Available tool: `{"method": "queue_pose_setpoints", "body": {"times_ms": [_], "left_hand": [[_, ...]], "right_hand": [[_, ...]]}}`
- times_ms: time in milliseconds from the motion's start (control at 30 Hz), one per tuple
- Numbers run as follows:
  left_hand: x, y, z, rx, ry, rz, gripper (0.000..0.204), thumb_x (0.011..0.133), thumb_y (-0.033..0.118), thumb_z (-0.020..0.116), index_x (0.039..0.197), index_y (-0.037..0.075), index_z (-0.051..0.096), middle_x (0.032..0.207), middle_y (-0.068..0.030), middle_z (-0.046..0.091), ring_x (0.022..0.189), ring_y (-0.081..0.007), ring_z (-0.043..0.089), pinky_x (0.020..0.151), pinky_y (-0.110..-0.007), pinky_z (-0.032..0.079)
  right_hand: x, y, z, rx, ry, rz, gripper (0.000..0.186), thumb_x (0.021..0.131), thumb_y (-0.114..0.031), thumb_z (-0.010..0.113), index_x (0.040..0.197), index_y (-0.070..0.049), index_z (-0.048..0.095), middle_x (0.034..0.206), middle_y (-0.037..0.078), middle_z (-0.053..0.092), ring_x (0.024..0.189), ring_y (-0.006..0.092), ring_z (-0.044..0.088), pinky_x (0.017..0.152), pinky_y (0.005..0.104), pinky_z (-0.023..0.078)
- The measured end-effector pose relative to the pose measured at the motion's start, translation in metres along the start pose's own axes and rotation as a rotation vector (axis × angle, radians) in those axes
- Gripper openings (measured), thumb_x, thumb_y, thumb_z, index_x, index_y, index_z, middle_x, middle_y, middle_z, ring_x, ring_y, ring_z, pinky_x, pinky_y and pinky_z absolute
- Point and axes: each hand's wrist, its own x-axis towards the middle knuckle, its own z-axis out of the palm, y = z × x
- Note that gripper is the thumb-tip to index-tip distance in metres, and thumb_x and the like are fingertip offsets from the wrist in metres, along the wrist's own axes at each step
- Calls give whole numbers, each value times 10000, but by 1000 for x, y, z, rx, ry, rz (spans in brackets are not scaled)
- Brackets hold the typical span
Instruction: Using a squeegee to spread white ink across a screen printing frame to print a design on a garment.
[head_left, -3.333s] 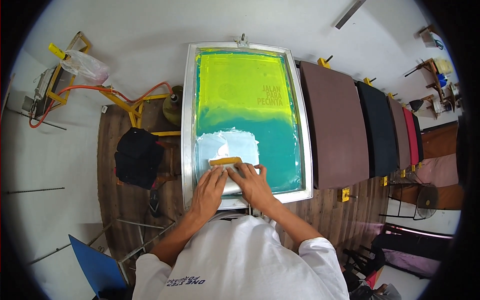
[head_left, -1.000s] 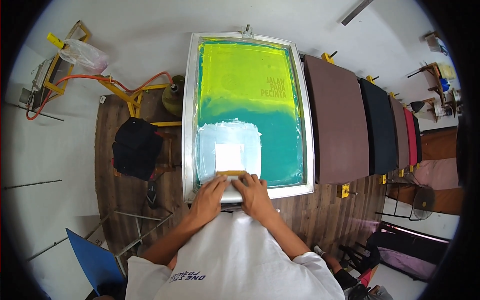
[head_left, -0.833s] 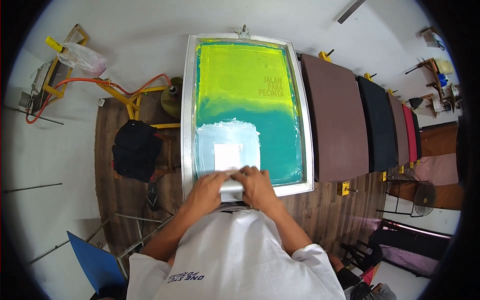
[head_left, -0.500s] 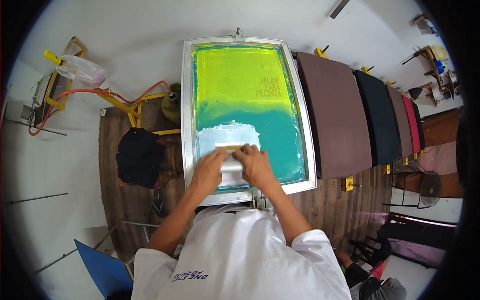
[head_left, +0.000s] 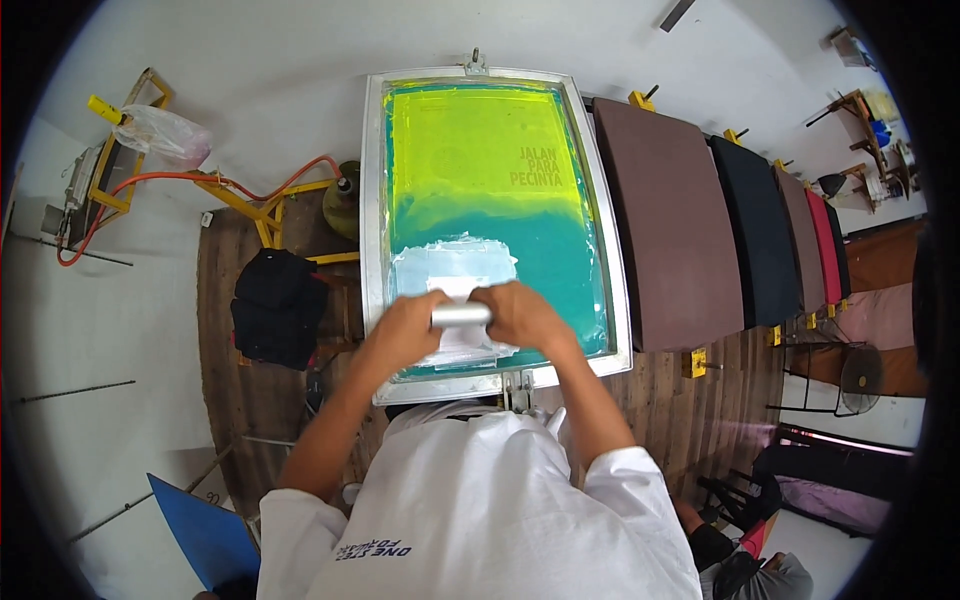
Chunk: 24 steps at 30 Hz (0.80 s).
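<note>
A printing screen [head_left: 598,200] in a pale metal frame lies in front of me, its mesh yellow-green at the far part and teal nearer. Both my hands are wrapped round the ends of a squeegee [head_left: 462,316] with a silver handle. My left hand [head_left: 406,326] grips one end and my right hand [head_left: 522,314] the other, both closed. White ink [head_left: 455,255] covers a patch of the mesh beyond and around the squeegee, at the near left of the screen. The squeegee's blade edge is not clearly visible.
To the right stands a row of padded boards, the first brown [head_left: 665,220], the second black [head_left: 752,235]. At the left are folded dark cloth [head_left: 275,308], a green gas cylinder [head_left: 342,212] and an orange hose [head_left: 150,182]. Part of another person [head_left: 770,580] shows at lower right.
The squeegee has tilted and its silver handle sits slightly closer to me. My hands have rolled with it, and more white shows just beyond the handle.
</note>
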Motion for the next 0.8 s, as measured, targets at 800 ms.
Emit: {"method": "queue_pose_setpoints", "body": {"times_ms": [800], "left_hand": [[17, 7, 1, 172, 111, 289, 343, 758, -129, 553, 1081, -33, 616, 1067, -237, 652, 965, -430, 637, 872, -474, 520]], "right_hand": [[-24, -36, 36, -383, 437, 180, 253, 775, -47, 633, 1024, -20, 593, 979, 167, 613, 899, 331, 608, 693, 447, 471]]}}
